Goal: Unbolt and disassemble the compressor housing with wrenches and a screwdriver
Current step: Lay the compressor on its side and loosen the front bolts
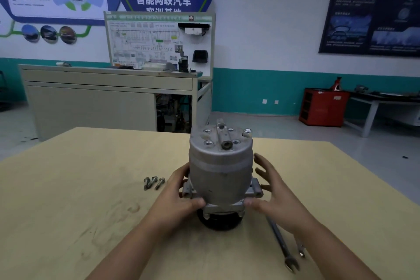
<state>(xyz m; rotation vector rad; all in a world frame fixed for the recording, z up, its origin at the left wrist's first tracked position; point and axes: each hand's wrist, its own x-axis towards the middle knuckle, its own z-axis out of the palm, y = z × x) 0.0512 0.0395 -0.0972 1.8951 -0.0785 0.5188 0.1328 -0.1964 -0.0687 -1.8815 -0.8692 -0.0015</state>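
Three loose bolts (153, 183) are lying together on the worktop (68, 188), just to the left of the compressor housing (220, 177). The housing is standing upright near the middle of the worktop, resting on its black pulley (218, 223), with the round end cap facing up. One bolt head (247, 131) is sitting at the cap's far right edge, and four round holes are showing around the raised port in the middle.

I am gripping the housing's left side with my left hand (179, 191), fingers curling round behind it and thumb pressing on the front of the lower flange. My right hand (272, 191) is spreading wide on the other side. Its thumb is touching the flange's front right corner, while the straight, splayed fingers are hovering just off the housing wall.

A long wrench (280, 245) and a shorter wrench (301, 250) are lying near each other on the worktop to the right, both partly hidden under my right forearm.
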